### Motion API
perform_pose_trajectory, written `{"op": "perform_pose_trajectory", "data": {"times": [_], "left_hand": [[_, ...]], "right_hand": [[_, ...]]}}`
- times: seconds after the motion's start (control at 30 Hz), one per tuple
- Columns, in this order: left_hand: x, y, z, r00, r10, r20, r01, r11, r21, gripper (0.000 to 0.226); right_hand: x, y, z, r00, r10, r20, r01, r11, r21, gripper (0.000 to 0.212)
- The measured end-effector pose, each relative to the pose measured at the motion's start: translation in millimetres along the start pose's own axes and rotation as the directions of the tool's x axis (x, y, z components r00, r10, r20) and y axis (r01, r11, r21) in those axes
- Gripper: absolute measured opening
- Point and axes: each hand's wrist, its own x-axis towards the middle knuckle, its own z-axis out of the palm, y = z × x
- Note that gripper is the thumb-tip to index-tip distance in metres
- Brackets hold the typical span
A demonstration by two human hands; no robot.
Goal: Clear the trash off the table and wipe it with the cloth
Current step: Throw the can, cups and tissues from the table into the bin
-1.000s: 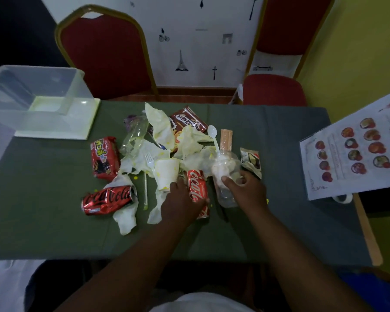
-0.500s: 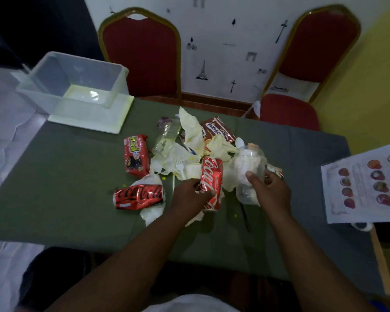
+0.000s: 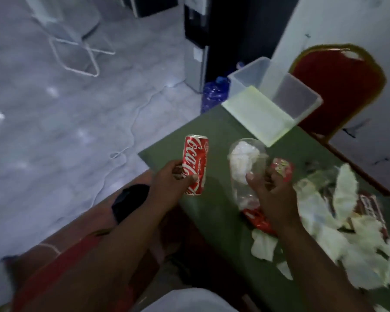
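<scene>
My left hand [image 3: 170,184] grips a red cola can [image 3: 195,164] upright, lifted over the table's near left corner. My right hand [image 3: 271,191] holds a clear plastic cup [image 3: 245,167] stuffed with white tissue, raised above the green table [image 3: 216,212]. A second red can [image 3: 258,219] lies on the table under my right wrist. Crumpled pale napkins [image 3: 347,239] and snack wrappers [image 3: 282,168] are heaped on the right part of the table. No cloth is in view.
A clear plastic bin on a pale green lid [image 3: 268,102] sits at the table's far corner. A red chair [image 3: 340,86] stands behind it. Left of the table is grey floor with a white cable [image 3: 133,122] and a blue water bottle [image 3: 214,92].
Both hands have lifted their items off the table and carried them left. My head has turned left, so the floor fills the view and the trash pile sits at the right.
</scene>
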Motion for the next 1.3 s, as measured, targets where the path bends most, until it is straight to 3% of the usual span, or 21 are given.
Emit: {"op": "perform_pose_trajectory", "data": {"times": [0.1, 0.17, 0.27, 0.4, 0.57, 0.67, 0.83, 1.0, 1.13, 1.23, 1.3], "left_hand": [[4.9, -51.5, -82.6, 0.966, -0.119, -0.228, 0.106, 0.992, -0.068, 0.046], [5.9, -85.4, -122.1, 0.929, -0.197, -0.314, 0.17, 0.979, -0.112, 0.042], [9.8, -147.7, -163.4, 0.881, -0.31, -0.358, 0.273, 0.95, -0.151, 0.031], [15.5, -229.4, -175.3, 0.825, -0.474, -0.308, 0.455, 0.88, -0.135, 0.032], [35.7, -309.3, -156.7, 0.768, -0.591, -0.246, 0.588, 0.803, -0.093, 0.036], [60.9, -344.7, -141.1, 0.736, -0.649, -0.193, 0.647, 0.758, -0.081, 0.036], [104.7, -412.0, -111.7, 0.704, -0.689, -0.171, 0.692, 0.72, -0.047, 0.038], [123.3, -476.6, -88.0, 0.68, -0.719, -0.142, 0.723, 0.691, -0.033, 0.043], [121.9, -496.2, -78.1, 0.695, -0.709, -0.119, 0.714, 0.701, -0.007, 0.049], [108.0, -492.2, -77.7, 0.673, -0.73, -0.122, 0.733, 0.68, -0.027, 0.054], [93.6, -476.3, -82.1, 0.65, -0.748, -0.136, 0.749, 0.66, -0.05, 0.059]], "right_hand": [[1.4, -39.2, 80.7, 0.971, -0.058, 0.232, 0.055, 0.998, 0.016, 0.055], [-1.3, -57.7, 130.5, 0.935, -0.089, 0.344, 0.086, 0.996, 0.024, 0.053], [-11.2, -70.5, 213.0, 0.853, -0.075, 0.516, 0.08, 0.997, 0.013, 0.028], [-23.4, -55.3, 304.8, 0.709, 0.08, 0.7, 0.005, 0.993, -0.119, 0.043], [-8.6, -3.9, 394.5, 0.674, 0.339, 0.657, -0.047, 0.907, -0.419, 0.058], [2.9, 34.1, 441.4, 0.658, 0.42, 0.625, -0.11, 0.875, -0.471, 0.066], [17.2, 101.3, 508.4, 0.664, 0.459, 0.591, -0.133, 0.85, -0.51, 0.061], [23.5, 162.2, 551.4, 0.599, 0.555, 0.577, -0.241, 0.813, -0.531, 0.065], [25.0, 183.5, 560.3, 0.599, 0.554, 0.578, -0.246, 0.814, -0.526, 0.057], [21.0, 180.1, 546.1, 0.609, 0.549, 0.572, -0.245, 0.817, -0.522, 0.04], [16.5, 166.1, 526.7, 0.604, 0.537, 0.589, -0.233, 0.826, -0.513, 0.04]]}}
